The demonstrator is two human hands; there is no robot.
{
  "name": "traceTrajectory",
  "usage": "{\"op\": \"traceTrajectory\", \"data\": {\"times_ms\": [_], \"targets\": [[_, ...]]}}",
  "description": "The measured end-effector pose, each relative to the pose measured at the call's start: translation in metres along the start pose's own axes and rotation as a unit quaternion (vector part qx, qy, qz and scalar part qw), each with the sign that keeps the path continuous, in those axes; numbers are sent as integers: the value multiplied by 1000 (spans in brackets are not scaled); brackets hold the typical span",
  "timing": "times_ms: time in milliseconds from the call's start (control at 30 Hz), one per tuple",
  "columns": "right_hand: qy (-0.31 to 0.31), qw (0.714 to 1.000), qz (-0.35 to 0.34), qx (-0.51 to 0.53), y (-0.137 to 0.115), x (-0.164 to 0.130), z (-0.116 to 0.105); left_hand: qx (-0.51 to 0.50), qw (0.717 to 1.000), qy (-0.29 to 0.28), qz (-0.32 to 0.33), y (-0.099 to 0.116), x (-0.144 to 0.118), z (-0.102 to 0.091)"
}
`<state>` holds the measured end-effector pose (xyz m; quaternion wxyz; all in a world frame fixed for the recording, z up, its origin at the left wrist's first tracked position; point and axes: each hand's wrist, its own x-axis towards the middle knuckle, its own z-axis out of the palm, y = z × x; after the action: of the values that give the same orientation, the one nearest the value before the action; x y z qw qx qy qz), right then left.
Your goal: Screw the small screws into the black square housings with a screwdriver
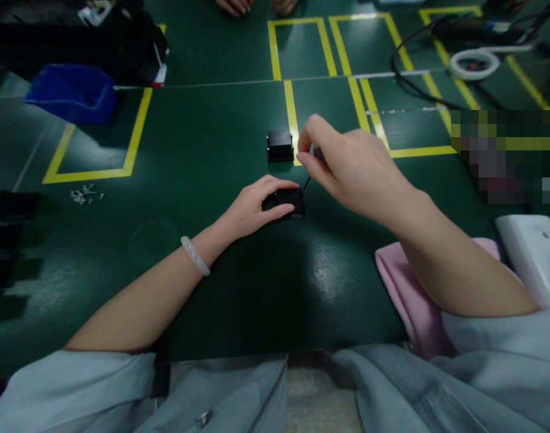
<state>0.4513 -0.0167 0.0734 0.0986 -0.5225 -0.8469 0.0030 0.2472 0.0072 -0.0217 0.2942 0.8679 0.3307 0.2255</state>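
Black box (290,202) pinned on the counter (212,150) by left hand (257,207); right hand (342,165) pinches a thin tool (306,183) at it; second box (280,145) beyond waits untouched.

I am pressing my left hand (257,207) palm-down, fingers curled, forearm extended. I am raising my right hand (347,165) above it, thumb and forefinger pinching, wrist bent.
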Motion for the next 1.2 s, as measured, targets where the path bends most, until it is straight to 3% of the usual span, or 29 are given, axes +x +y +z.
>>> {"op": "traceTrajectory", "data": {"times_ms": [633,1200], "targets": [[19,999,-6,-26,-1,-2,-1,6,1000,1,-12,1,1,0],[-2,1000,-9,-20,-1,-2,-2,2,1000,4,1,-1,0,0]]}}
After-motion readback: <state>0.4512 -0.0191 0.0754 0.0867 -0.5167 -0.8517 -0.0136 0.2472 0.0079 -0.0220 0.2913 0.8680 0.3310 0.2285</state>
